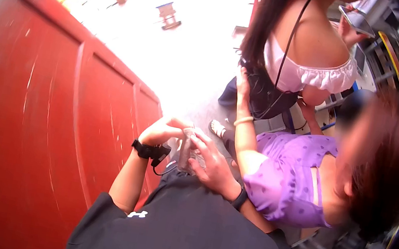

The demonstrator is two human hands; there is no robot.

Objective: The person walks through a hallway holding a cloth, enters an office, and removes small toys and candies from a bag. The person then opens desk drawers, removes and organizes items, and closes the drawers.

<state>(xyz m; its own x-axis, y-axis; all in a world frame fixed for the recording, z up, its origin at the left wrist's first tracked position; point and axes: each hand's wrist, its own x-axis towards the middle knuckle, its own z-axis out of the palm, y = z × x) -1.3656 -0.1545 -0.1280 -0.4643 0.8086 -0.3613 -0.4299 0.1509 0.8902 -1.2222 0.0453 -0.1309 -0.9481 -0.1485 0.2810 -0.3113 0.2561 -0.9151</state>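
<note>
Right, starting far left: a scuffed red panel (20,94) runs alongside the left forearm. Next comes the left hand (164,132), thumb and fingers drawn in narrow on the top of a clear packet (184,154), and here's worry number 1: a thin cable (164,173) loops below the black wrist strap (144,150) and could snag the wrap if the wrist turns. Worry number 2 is the packet itself: that thin, slick-looking film might slip and drop if either grip loosens, and a nudge from the crowded right side could do it. So where does it sit? Between the 2 hands, its top at the left fingertips, its length running down toward the black shirt (191,234). What's inside, I can't tell. On to the right hand (217,171): fingers curled, holding the packet's right side. Further right, a person in purple (296,177) is close by, 1 arm reaching to a dark bag (263,90); above, a person in white (318,76) holds a flat device (356,22).
</note>
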